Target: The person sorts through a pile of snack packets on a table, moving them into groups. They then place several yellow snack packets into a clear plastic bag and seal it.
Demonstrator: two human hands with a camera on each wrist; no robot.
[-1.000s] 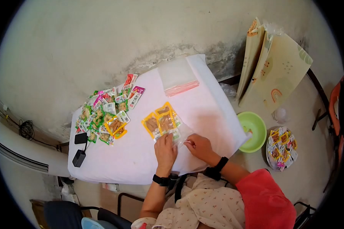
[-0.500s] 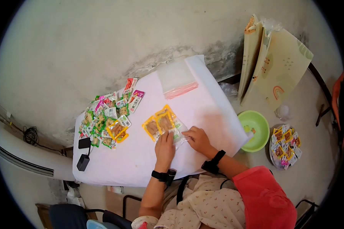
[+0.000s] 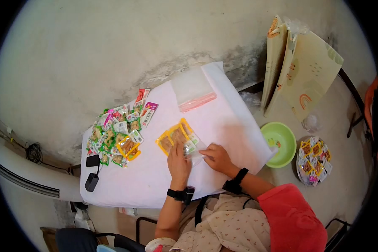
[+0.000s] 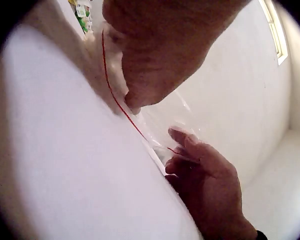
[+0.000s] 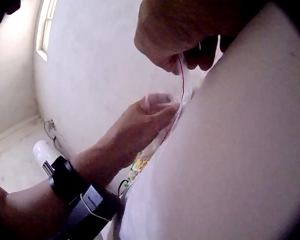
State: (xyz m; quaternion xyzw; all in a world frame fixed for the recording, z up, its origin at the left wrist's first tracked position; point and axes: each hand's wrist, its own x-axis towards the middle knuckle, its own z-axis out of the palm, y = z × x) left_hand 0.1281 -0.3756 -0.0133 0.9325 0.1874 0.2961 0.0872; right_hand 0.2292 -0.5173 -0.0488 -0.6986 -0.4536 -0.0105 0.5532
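On the white-covered table, a clear zip bag (image 3: 197,157) with yellow-edged snack packets (image 3: 166,143) in it lies under my hands. My left hand (image 3: 179,164) holds the bag at its near left side, fingers reaching over the packets. At the right corner of the opening, my right hand (image 3: 218,158) pinches the film between thumb and fingers. A red zip line (image 4: 109,80) runs along the mouth from one hand to the other in the left wrist view. Through the film in the right wrist view, the left hand's fingers (image 5: 157,98) show.
Left on the table lies a heap of snack packets (image 3: 109,136), near a black box with a cable (image 3: 91,182). A stack of empty zip bags (image 3: 193,90) lies at the back. Right of the table stand a green basin (image 3: 286,145) and a container of filled packets (image 3: 313,161).
My left hand has slid a little up over the packets. The right hand has shifted slightly along the bag's edge and still pinches it.
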